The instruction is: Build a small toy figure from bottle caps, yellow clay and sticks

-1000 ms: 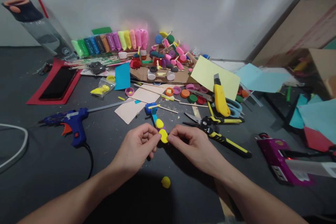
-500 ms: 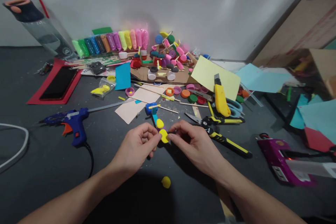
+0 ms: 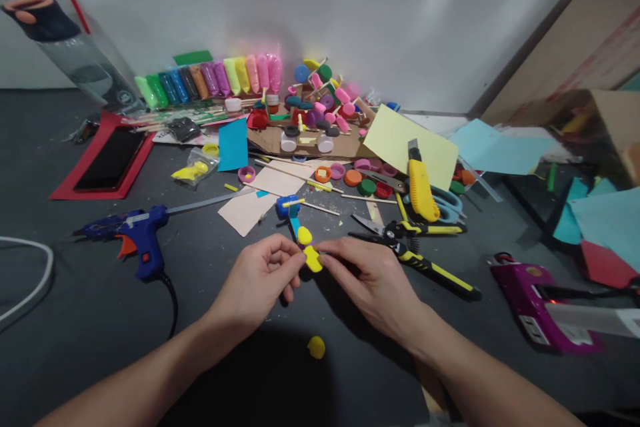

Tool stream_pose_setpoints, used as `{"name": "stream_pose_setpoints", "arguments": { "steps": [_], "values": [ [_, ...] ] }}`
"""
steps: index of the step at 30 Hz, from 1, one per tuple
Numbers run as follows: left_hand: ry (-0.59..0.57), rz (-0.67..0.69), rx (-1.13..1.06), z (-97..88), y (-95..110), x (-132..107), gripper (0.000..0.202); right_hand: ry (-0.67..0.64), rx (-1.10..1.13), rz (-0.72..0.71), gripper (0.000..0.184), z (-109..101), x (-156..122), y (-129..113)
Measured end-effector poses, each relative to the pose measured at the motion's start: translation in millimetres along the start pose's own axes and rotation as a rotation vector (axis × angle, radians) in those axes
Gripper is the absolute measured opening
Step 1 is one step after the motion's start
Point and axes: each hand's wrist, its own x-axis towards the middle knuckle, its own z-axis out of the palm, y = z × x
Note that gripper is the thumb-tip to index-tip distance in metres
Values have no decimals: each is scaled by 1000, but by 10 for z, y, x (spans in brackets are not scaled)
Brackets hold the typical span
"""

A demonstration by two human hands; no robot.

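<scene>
Both hands meet over the dark table at a small craft piece (image 3: pixel 303 237), a blue stick with yellow clay blobs and a blue cap at its far end. My left hand (image 3: pixel 263 280) is curled, its thumb and fingers pinched at the lower yellow clay blob (image 3: pixel 313 259). My right hand (image 3: pixel 373 283) reaches in from the right, fingertips pressed on the same blob. A loose yellow clay ball (image 3: pixel 316 347) lies on the table below the hands.
A blue glue gun (image 3: pixel 131 233) lies to the left, its cord trailing toward me. Pliers (image 3: pixel 425 267), a yellow utility knife (image 3: pixel 420 190) and scissors sit to the right. Bottle caps, sticks, clay tubes (image 3: pixel 210 80) and coloured paper crowd the back. A purple tool (image 3: pixel 540 300) lies at the right.
My right hand's fingers have flattened and slid slightly along the yellow blob. The left hand has stayed nearly still.
</scene>
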Motion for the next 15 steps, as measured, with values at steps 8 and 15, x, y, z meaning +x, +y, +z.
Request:
{"name": "stream_pose_setpoints", "arguments": {
  "steps": [8, 15],
  "values": [
    [-2, 11, -4, -1, -20, 25, 19, 34, -15, -66, 20, 35, -12, 13],
    [0, 32, -1, 3, -36, 51, 16, 61, 12, -55, 19, 55, -22, -17]
  ]
}}
